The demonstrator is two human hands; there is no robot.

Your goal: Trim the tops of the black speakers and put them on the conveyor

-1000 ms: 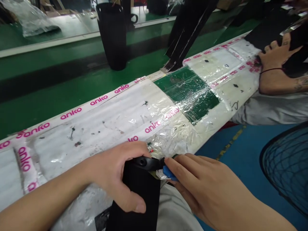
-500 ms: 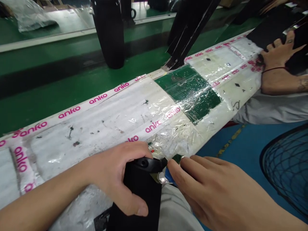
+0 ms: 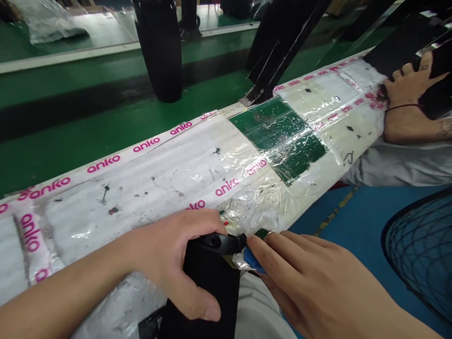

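Note:
My left hand [image 3: 176, 259] is wrapped round the top of a black tapered part [image 3: 208, 287], thumb across its flat face and fingers over the far side. A glossy black end piece with a round hole [image 3: 221, 242] sits at its upper edge. Close against that end, my right hand [image 3: 314, 278] is closed on a small blue piece [image 3: 253, 260]; most of it is hidden by the fingers, so its kind cannot be made out. Crumpled silvery material [image 3: 239, 260] shows beside the blue piece. The black part stands over the near edge of the wrapped bench, by a grey-clad leg [image 3: 259, 310].
Plastic film and anko-printed tape cover the bench ledge [image 3: 169, 174]. Beyond it, a green surface [image 3: 99, 117] carries a black tapered shell [image 3: 160, 52] and another leaning one [image 3: 282, 42]. A co-worker's hand [image 3: 406, 84] rests at the right. A mesh basket [image 3: 423, 249] stands on the blue floor.
Both hands stay on the black part with nearly the same hold. The part and hands have shifted very slightly right in view; more of the blue piece shows.

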